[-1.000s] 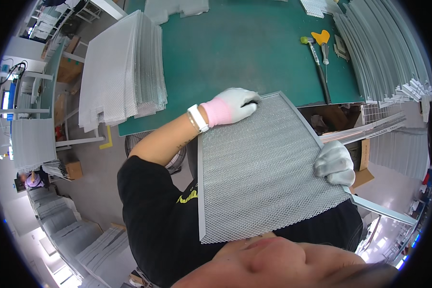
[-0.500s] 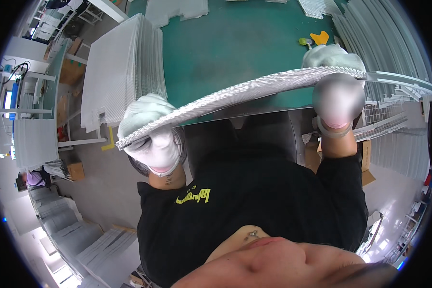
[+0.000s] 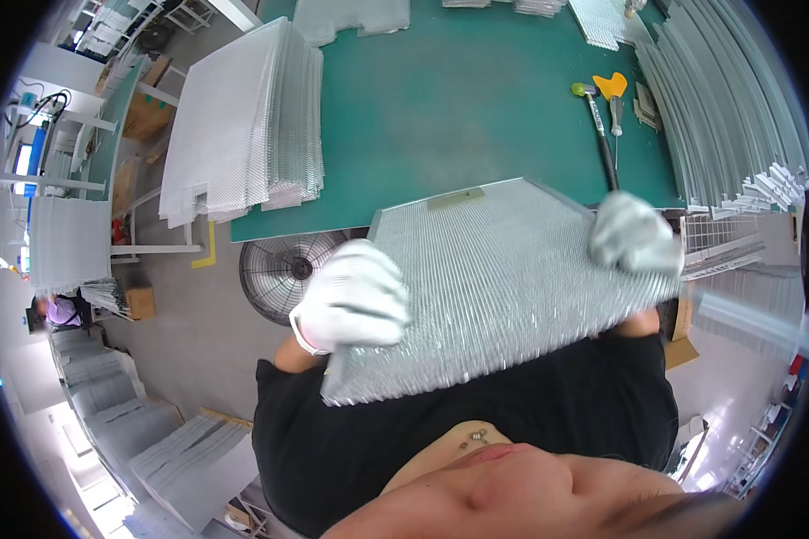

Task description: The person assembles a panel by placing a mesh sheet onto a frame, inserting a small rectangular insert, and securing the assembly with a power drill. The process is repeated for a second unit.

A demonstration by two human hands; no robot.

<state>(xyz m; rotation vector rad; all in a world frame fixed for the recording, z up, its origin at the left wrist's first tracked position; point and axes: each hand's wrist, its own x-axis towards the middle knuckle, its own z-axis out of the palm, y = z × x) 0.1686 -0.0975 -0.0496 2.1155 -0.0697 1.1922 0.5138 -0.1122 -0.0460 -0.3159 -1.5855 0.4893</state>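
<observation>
The gloved fingers (image 3: 368,310) of the left hand (image 3: 351,301) are curling over the near left edge of a metal mesh panel (image 3: 503,278), gripping it; the fingers of the right hand (image 3: 634,235), also in a white glove, are closing on the panel's right edge, though motion blur is hiding how the fingertips are lying. The panel is hanging between the two hands in front of the person's chest, above the black shirt (image 3: 476,422), its far edge reaching over the near rim of the green table (image 3: 476,117); it is a flat, silvery sheet of fine ribbed mesh inside a thin metal frame, roughly rectangular with its far corners cut off, and a pale strip is sitting at the middle of its far edge; it is tilting, the left near corner lying lowest.

Outward from the hands, the middle of the table is lying bare; a tall stack of similar mesh sheets (image 3: 243,126) is sitting on the table's left end, well apart from the held panel; a bundle of long metal strips (image 3: 737,117) is filling the right end, with a mallet (image 3: 598,126) and a yellow-handled tool (image 3: 613,90) lying beside it, just beyond the panel's far right corner. Below the table's near edge, a round floor fan (image 3: 288,274) is standing on the grey floor, just left of the left hand.
</observation>
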